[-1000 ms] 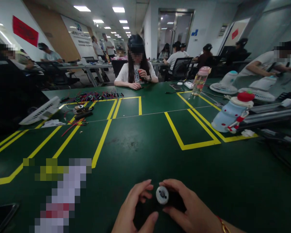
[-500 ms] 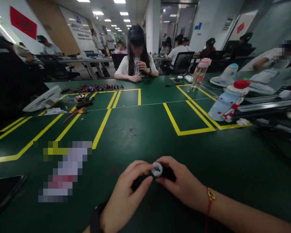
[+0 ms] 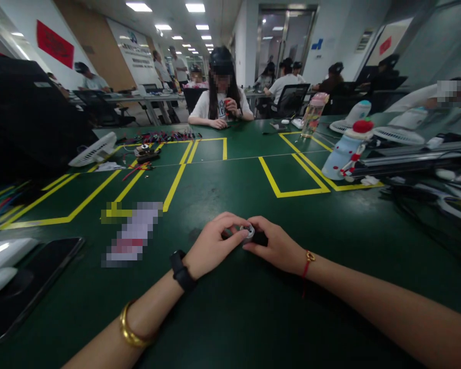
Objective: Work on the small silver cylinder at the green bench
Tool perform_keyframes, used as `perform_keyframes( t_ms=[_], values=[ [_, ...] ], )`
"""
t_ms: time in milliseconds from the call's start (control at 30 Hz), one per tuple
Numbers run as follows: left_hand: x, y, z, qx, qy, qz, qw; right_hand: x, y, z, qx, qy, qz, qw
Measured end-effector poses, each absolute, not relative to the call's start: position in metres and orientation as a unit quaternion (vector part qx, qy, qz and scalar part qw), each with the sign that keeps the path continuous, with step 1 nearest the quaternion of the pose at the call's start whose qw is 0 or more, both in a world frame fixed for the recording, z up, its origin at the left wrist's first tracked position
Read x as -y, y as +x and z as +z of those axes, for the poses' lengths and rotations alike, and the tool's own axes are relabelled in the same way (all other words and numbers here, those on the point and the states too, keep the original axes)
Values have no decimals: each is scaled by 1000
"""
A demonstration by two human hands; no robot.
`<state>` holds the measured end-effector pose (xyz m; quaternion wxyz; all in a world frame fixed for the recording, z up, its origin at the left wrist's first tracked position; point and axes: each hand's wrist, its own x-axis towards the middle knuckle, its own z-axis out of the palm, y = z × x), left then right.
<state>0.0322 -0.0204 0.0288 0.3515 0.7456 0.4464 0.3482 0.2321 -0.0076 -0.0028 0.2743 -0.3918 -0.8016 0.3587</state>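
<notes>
Between my two hands, just above the green tabletop, is a small round silver part (image 3: 249, 233) with dark holes in its end face. My left hand (image 3: 215, 242) pinches it from the left, thumb on the near side and index finger over the top. My right hand (image 3: 277, 247) grips it from the right with thumb and fingers. The fingers cover much of its side, so its full length cannot be seen.
A phone (image 3: 42, 287) lies at the left, with white devices beside it. Toward the back left are a white fan (image 3: 94, 149) and bundled coloured wires (image 3: 161, 137). A blue bottle (image 3: 341, 156) stands right, near black cables (image 3: 418, 210). Across the table (image 3: 215, 318) sits a person (image 3: 221, 102).
My view has shifted, showing more of both forearms. My left thumb has come in from apart and now presses on the round part. My right hand still holds it.
</notes>
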Motion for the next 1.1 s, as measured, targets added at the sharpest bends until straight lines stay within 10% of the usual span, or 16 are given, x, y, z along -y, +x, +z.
perform_keyframes(
  t_ms=[1100],
  values=[
    [15, 22, 26, -491, 712, 387, 318, 12, 236, -5, 806, -403, 320, 295]
  ],
)
